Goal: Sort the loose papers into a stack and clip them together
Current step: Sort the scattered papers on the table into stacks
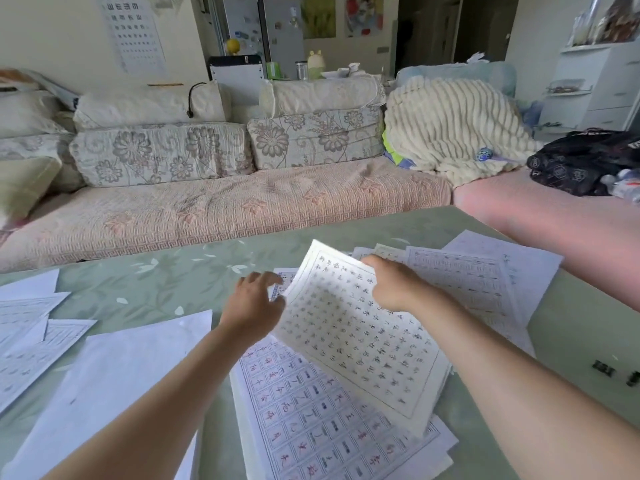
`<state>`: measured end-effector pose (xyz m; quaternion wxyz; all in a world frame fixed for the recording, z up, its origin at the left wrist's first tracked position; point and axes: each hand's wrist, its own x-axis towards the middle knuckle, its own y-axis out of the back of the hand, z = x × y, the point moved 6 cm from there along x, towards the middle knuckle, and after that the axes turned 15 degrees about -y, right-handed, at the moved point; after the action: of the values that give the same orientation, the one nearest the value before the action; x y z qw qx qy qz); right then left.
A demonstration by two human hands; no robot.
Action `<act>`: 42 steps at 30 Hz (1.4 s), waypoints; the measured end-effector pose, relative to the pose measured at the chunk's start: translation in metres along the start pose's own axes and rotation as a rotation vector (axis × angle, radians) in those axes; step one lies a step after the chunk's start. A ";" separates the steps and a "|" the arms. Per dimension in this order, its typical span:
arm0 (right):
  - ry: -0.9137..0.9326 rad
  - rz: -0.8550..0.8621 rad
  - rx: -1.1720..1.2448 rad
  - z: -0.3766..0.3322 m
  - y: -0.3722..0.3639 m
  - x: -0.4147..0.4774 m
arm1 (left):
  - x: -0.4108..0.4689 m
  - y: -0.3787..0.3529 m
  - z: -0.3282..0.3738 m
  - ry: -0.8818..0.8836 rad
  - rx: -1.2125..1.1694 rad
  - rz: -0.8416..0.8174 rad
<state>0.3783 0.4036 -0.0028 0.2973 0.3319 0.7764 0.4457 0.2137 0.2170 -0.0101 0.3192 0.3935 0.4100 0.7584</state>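
My right hand point(394, 285) grips the far edge of a printed character sheet point(353, 341) and holds it tilted above a stack of gridded practice sheets point(311, 420) in front of me. My left hand point(254, 303) hovers at the sheet's left edge, fingers spread, holding nothing. More printed sheets point(485, 282) lie fanned out on the right. A blank white sheet point(114, 386) and further loose pages point(31, 341) lie on the left. Two dark binder clips point(604, 368) rest near the table's right edge.
The table point(145, 285) has a pale green floral cover. A sofa with a pink quilted cover point(221, 209) runs along its far side, with floral cushions, a cream blanket point(450, 133) and a black bag point(581, 164).
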 end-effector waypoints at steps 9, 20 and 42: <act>0.069 0.006 -0.210 -0.033 -0.030 0.067 | -0.001 -0.051 -0.007 -0.105 0.156 -0.379; 0.032 -0.056 -0.299 -0.033 -0.039 0.104 | -0.011 -0.057 -0.015 -0.120 0.134 -0.166; 0.023 -0.249 0.192 -0.044 0.030 0.068 | -0.015 -0.014 -0.010 0.018 -0.036 0.206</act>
<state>0.3113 0.4461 0.0316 0.3082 0.2545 0.8540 0.3329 0.2143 0.2077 -0.0311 0.2426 0.4210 0.3566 0.7980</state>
